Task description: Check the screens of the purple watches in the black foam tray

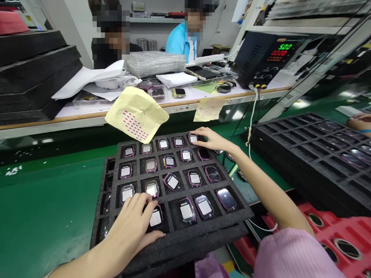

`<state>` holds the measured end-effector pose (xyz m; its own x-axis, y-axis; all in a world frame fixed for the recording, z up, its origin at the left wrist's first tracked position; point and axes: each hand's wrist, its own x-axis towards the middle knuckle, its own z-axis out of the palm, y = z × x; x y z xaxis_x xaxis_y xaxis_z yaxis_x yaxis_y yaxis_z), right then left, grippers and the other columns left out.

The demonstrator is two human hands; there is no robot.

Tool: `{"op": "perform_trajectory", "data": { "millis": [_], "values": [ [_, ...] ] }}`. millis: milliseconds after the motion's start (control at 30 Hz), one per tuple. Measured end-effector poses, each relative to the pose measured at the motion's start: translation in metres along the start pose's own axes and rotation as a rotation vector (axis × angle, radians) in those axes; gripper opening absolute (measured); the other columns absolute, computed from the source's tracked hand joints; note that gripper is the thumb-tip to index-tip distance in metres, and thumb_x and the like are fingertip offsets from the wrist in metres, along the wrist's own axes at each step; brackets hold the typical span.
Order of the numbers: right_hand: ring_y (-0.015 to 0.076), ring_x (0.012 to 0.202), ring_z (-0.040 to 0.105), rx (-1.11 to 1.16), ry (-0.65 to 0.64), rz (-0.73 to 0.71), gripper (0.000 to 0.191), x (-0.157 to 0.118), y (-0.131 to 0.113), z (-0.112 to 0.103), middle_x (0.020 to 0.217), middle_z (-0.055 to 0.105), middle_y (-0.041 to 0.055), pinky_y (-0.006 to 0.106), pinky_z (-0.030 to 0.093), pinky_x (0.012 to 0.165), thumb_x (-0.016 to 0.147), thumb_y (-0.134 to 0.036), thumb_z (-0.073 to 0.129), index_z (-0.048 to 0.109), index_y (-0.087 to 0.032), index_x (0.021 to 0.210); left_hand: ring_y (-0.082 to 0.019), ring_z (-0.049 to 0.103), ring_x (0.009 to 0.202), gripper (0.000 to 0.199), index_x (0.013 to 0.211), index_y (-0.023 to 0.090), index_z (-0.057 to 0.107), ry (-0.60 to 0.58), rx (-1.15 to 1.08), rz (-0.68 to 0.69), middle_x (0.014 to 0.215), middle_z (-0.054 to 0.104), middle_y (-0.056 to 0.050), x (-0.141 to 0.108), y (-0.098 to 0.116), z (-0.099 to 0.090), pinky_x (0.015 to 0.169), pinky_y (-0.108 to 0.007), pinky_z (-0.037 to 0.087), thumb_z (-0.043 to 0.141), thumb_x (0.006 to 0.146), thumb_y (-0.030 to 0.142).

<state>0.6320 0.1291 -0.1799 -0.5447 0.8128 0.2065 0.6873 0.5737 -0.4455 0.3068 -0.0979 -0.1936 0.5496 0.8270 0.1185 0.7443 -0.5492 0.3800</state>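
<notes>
A black foam tray (185, 236) with square compartments lies in front of me, stacked on another one. Most compartments hold a purple-framed smartwatch body without a strap; several screens are lit with a white grid. At the far edge, my right hand (211, 139) has its thumb and fingertips around a lit smartwatch (193, 138) in its compartment. My left hand (136, 218) rests over the near left part, thumb and fingers apart. Its fingertips are beside a lit smartwatch (156, 217), which they partly cover. One near compartment holds two watches, including a tilted smartwatch (204, 206).
Yellow paper with red marks (136, 116) hangs near the tray's far edge. Beyond stands a bench (179, 103) with a power supply (261, 58). More foam trays (290, 154) are at right, above red holders (344, 231). Two people sit opposite; another person's hand (361, 121) shows far right.
</notes>
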Motion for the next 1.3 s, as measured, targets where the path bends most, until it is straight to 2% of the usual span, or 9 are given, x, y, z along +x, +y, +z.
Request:
{"op": "perform_trajectory", "data": {
  "millis": [133,300,433,633,767,900,1067,1167,1300],
  "values": [
    [0.0299,0.107,0.054,-0.068,0.042,0.034,0.033,-0.024,-0.017,-0.012,0.113,0.063,0.0126,0.046,0.04,0.095,0.091,-0.039,0.052,0.067,-0.019,0.113,-0.029,0.056,0.092,0.042,0.104,0.017,0.061,-0.053,0.038,0.082,0.106,0.057,-0.012,0.005,0.011,-0.018,0.075,-0.041,0.048,0.063,0.08,0.052],
    [0.0279,0.085,0.059,-0.107,-0.022,0.089,0.012,-0.047,-0.036,-0.001,0.083,0.068,0.0095,0.04,0.044,0.082,0.084,-0.026,0.063,0.072,-0.018,0.084,-0.026,0.053,0.088,0.023,0.102,0.018,0.061,-0.09,0.072,0.237,0.101,0.059,-0.009,0.056,0.036,-0.027,0.076,-0.04,0.043,0.042,0.095,0.03],
    [0.0291,0.088,0.058,-0.081,0.038,0.179,0.011,-0.049,-0.039,0.012,0.086,0.067,0.0122,0.039,0.043,0.08,0.079,-0.023,0.069,0.071,-0.015,0.086,-0.029,0.052,0.094,0.028,0.096,0.014,0.061,-0.083,0.038,0.396,0.098,0.061,-0.014,0.13,0.06,-0.007,0.079,-0.042,0.042,0.036,0.096,0.026],
    [0.0242,0.079,0.06,0.137,0.14,0.23,0.015,-0.057,-0.024,0.01,0.077,0.067,0.0074,0.035,0.046,0.073,0.072,-0.028,0.073,0.071,-0.015,0.079,-0.037,0.051,0.105,0.015,0.083,0.009,0.064,-0.092,-0.166,0.214,0.094,0.063,-0.023,0.193,0.086,0.042,0.09,-0.051,0.038,0.05,0.087,0.014],
    [0.0227,0.084,0.063,0.391,0.233,0.211,0.028,-0.067,-0.023,0.009,0.086,0.067,0.0076,0.034,0.05,0.073,0.072,-0.041,0.073,0.063,-0.016,0.08,-0.039,0.054,0.104,0.009,0.081,0.007,0.063,-0.077,-0.263,0.11,0.097,0.062,-0.027,0.204,0.089,0.053,0.088,-0.051,0.04,0.056,0.081,0.012],
    [0.0202,0.086,0.068,0.639,0.353,0.206,0.036,-0.071,-0.036,0.004,0.097,0.069,0.0084,0.037,0.054,0.078,0.083,-0.053,0.06,0.05,-0.02,0.094,-0.026,0.061,0.074,0.02,0.068,0.013,0.062,-0.147,-0.404,0.055,0.074,0.064,-0.01,0.212,0.076,0.05,0.072,-0.038,0.047,0.073,0.07,0.029],
    [0.0122,0.054,0.059,1.065,0.494,0.361,0.034,-0.069,-0.05,-0.006,0.087,0.071,0.0076,0.019,0.041,0.04,0.078,-0.042,0.07,0.052,-0.02,0.096,-0.017,0.061,0.065,0.027,0.071,0.014,0.067,-0.182,-0.644,0.062,0.069,0.067,-0.004,0.204,0.063,0.036,0.064,-0.029,0.048,0.071,0.073,0.041],
    [0.0108,0.05,0.053,1.141,0.449,0.4,0.031,-0.069,-0.056,-0.005,0.089,0.072,0.0098,0.018,0.031,0.034,0.081,-0.038,0.066,0.056,-0.018,0.103,-0.016,0.064,0.067,0.03,0.08,0.011,0.069,-0.132,-1.061,-0.1,0.077,0.071,-0.006,0.189,0.053,0.014,0.068,-0.029,0.051,0.075,0.07,0.039],
    [0.0148,0.07,0.062,1.339,0.236,0.399,0.04,-0.068,-0.064,0.001,0.101,0.071,0.0114,0.021,0.046,0.048,0.084,-0.031,0.064,0.053,-0.019,0.121,-0.014,0.065,0.065,0.035,0.087,0.011,0.069,-0.038,-1.431,-0.286,0.078,0.072,-0.006,0.168,0.03,-0.015,0.064,-0.025,0.052,0.082,0.064,0.034]
  ]
}}
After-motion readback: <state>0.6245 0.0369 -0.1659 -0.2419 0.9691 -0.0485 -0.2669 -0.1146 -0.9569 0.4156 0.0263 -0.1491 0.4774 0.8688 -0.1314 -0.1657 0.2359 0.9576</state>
